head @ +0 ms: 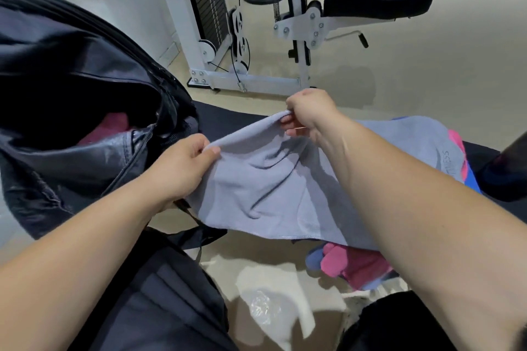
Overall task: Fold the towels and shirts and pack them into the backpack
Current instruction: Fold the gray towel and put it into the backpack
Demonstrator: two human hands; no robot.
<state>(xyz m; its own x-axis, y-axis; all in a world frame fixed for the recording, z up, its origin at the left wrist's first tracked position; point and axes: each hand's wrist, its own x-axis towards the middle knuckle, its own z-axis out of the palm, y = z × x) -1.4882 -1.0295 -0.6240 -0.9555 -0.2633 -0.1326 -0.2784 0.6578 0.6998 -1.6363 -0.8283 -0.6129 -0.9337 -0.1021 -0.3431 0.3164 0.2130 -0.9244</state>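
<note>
A: What are the hands doing?

B: Both grasp one cloth. The left hand (182, 165) pinches the near corner of a grey towel (271, 188) between thumb and curled fingers. The right hand (309, 114) is clenched on the same top edge farther away, so the edge hangs stretched between them.

A: And the rest of the towel?

B: It sags in loose wrinkles below the hands and trails off to the right across a black bench (228, 120). It is not folded yet.

A: So which step is this?

B: I'd say the start of a fold: the towel is spread by one edge.

A: Where's the bag?

B: The black backpack (85, 71) stands just left of the left hand, zipped open, with a magenta cloth (115, 122) showing inside. Some packing looks done.

A: What's left?

B: A pink and blue pile (356, 265) lies under the towel's near hem.

A: Next move?

B: Probably bring the two held corners down to the hanging hem, keeping the edges matched, then halve it again to fit the opening.
</note>
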